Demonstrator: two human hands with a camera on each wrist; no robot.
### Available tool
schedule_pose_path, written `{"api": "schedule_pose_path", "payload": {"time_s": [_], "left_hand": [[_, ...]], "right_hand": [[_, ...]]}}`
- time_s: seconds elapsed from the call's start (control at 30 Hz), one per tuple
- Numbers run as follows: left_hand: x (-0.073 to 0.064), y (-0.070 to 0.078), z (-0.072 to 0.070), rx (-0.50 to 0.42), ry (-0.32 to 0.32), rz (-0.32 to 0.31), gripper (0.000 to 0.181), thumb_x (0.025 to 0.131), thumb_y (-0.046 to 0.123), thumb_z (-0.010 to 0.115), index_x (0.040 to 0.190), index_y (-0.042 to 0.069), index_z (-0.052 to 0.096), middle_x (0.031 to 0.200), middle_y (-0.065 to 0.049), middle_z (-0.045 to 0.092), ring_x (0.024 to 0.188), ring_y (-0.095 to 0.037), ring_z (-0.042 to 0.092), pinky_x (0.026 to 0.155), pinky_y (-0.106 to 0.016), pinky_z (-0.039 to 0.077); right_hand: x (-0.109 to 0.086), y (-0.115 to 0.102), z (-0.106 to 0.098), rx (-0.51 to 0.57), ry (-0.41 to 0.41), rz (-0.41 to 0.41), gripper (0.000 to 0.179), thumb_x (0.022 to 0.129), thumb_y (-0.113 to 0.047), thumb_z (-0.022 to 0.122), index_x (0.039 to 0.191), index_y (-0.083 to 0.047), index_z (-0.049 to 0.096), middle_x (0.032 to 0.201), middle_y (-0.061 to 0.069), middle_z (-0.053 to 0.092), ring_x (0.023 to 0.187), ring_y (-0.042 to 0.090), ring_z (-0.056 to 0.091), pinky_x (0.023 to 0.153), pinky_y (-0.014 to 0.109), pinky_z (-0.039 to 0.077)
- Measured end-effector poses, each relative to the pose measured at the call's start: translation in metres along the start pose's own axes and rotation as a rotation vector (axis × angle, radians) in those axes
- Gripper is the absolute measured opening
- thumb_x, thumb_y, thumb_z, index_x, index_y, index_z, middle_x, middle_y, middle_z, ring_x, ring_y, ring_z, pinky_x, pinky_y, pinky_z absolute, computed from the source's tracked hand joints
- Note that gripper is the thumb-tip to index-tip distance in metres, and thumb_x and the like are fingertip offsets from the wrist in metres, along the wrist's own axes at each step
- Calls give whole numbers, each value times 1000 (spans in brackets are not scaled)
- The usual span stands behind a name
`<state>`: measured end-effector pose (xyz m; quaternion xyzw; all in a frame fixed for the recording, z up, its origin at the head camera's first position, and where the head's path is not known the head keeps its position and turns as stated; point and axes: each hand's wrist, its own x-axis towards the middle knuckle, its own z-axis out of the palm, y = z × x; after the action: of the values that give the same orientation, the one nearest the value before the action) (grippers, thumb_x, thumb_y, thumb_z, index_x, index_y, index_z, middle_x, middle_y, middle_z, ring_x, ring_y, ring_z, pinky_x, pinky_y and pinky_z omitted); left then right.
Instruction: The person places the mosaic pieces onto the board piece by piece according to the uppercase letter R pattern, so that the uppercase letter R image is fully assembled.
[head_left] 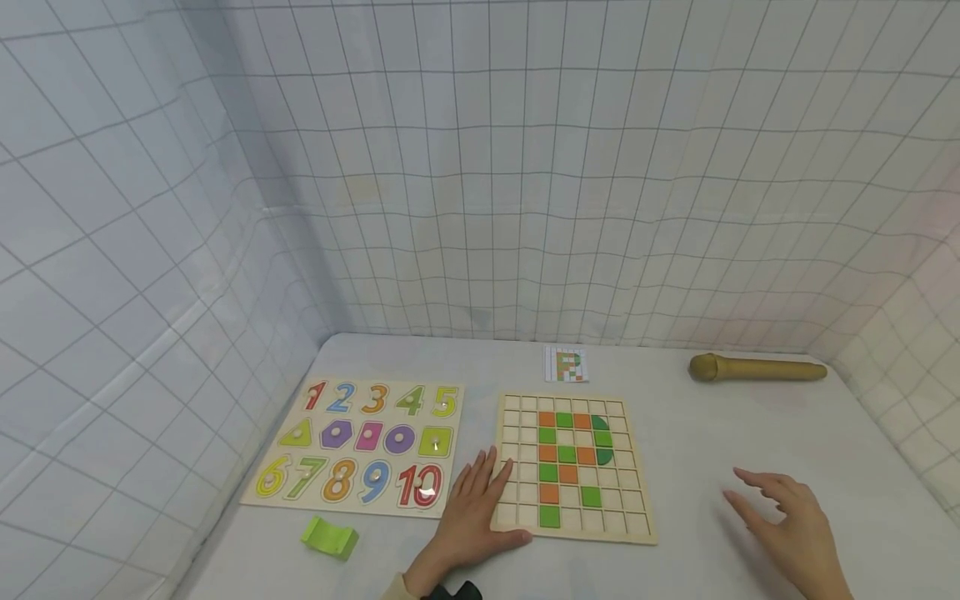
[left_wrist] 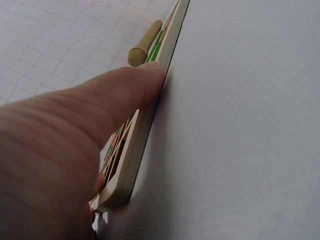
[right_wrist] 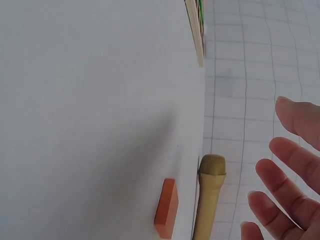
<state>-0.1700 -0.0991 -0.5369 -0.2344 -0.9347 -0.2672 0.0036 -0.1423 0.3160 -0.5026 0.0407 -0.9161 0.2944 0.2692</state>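
My left hand (head_left: 472, 512) rests with fingers spread on the lower left corner of a wooden grid board (head_left: 615, 500). In the left wrist view its thumb (left_wrist: 125, 87) lies against the board's edge (left_wrist: 137, 145). Orange and green square tiles (head_left: 550, 517), plus two dark green rounded ones (head_left: 604, 456), sit in the grid. My right hand (head_left: 795, 525) hovers right of the board, fingers apart and loosely bent, holding nothing. An orange block (right_wrist: 167, 210) lies on the table in the right wrist view; the head view does not show it.
A small pattern card (head_left: 567, 365) lies behind the board. At the back right is a yellowish toy microphone (head_left: 765, 369). On the left lies a number-and-shape puzzle (head_left: 307, 502), with a bright green curved block (head_left: 330, 537) before it. Grid-patterned white sheets (head_left: 525, 167) enclose the table.
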Motion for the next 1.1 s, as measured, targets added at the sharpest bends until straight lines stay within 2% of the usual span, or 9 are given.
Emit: {"api": "schedule_pose_path", "payload": {"time_s": [0.13,0.27,0.47,0.57,0.73,0.8,0.93,1.1], "left_hand": [[0,0,0,4,-1,0,95,78,64,62,148,6,33,155,-17,17,142,-33,10,112,-49,11],[0,1,-1,-1,-7,-4,95,78,63,62,148,6,32,155,-17,16,142,-33,9,112,-49,11],[0,2,-3,-24,-16,-10,94,78,62,63,148,6,32,155,-17,15,142,-33,8,112,-49,10],[0,2,-3,-20,-21,-13,94,78,62,62,148,6,32,155,-17,15,142,-33,8,112,-49,10],[1,1,-1,-5,-17,-10,95,78,63,62,148,7,32,155,-17,16,142,-33,9,112,-49,11],[1,0,-1,-1,-16,-9,95,78,64,62,148,7,32,155,-17,16,142,-33,9,112,-49,11],[1,-1,0,6,-14,-8,96,78,65,61,148,7,31,156,-17,15,142,-32,9,112,-49,11],[1,-1,0,10,-11,-8,96,78,65,62,149,7,31,156,-16,15,142,-32,9,112,-49,11]], "right_hand": [[-6,9,-7,6,27,35,39,69,-14,86,105,-7,73,96,-5,65,91,-5,40,64,13,37],[-9,13,-13,-27,10,73,42,68,-18,86,106,-6,73,97,4,66,90,-2,42,63,10,37],[-12,17,-18,-57,-101,120,47,70,-22,85,110,-1,70,104,20,65,91,28,51,59,12,38],[-12,18,-20,-67,-142,145,50,71,-26,85,110,2,69,105,24,63,92,37,53,58,17,40],[-13,21,-20,-66,-176,156,49,72,-29,84,107,3,70,106,27,62,95,43,54,60,25,47],[-13,21,-20,-58,-181,150,48,73,-28,83,106,3,70,105,28,62,94,45,54,63,36,51],[-14,22,-20,-58,-203,152,46,74,-28,82,105,5,70,104,30,61,92,47,55,66,51,50],[-14,24,-21,-79,-250,154,46,76,-28,81,105,6,69,103,32,60,87,48,56,65,58,48]]}}
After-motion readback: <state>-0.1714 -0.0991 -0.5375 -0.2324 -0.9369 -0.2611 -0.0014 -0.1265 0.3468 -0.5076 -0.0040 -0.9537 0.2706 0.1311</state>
